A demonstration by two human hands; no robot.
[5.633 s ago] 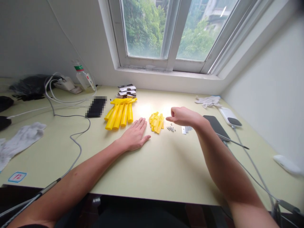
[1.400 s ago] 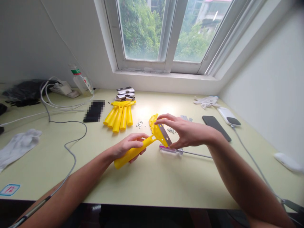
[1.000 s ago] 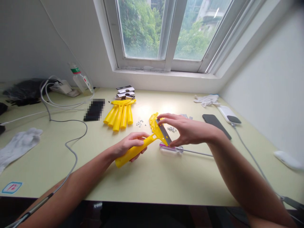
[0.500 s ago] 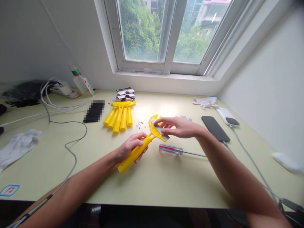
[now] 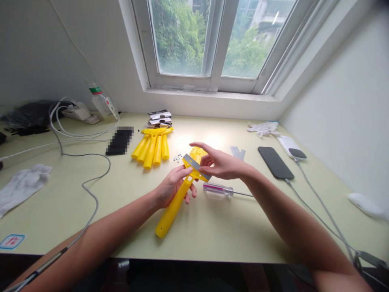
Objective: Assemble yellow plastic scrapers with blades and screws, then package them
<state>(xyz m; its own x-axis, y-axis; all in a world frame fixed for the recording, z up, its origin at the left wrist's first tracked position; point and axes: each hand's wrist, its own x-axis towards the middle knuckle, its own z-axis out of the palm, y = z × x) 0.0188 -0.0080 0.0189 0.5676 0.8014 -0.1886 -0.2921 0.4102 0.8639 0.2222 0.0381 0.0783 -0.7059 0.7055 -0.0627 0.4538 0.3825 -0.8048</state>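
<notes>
My left hand point(image 5: 174, 184) is closed around the neck of a yellow scraper point(image 5: 174, 207), its thumb up on the head. The handle slants down toward the table's front edge. A grey metal blade point(image 5: 191, 162) lies flat across the scraper's head. My right hand point(image 5: 221, 162) pinches the right part of the blade, with its index finger raised. Behind that hand sit yellow plastic pieces point(image 5: 197, 151), partly hidden. A screwdriver point(image 5: 218, 189) with a clear and pink handle lies just beneath. Several small nuts point(image 5: 178, 157) are scattered left of the blade.
Several yellow scraper handles point(image 5: 149, 152) lie fanned out, with packaging point(image 5: 159, 118) behind them. Loose blades point(image 5: 237, 153), a phone point(image 5: 275, 162) and a glove point(image 5: 263, 129) are to the right. Left are a blurred black object point(image 5: 120, 140), cables, a bottle point(image 5: 103, 103) and another glove point(image 5: 24, 186).
The scraper has turned steeper, its handle end closer to the front edge. My left thumb has moved up onto the head. My right index finger has lifted off the blade.
</notes>
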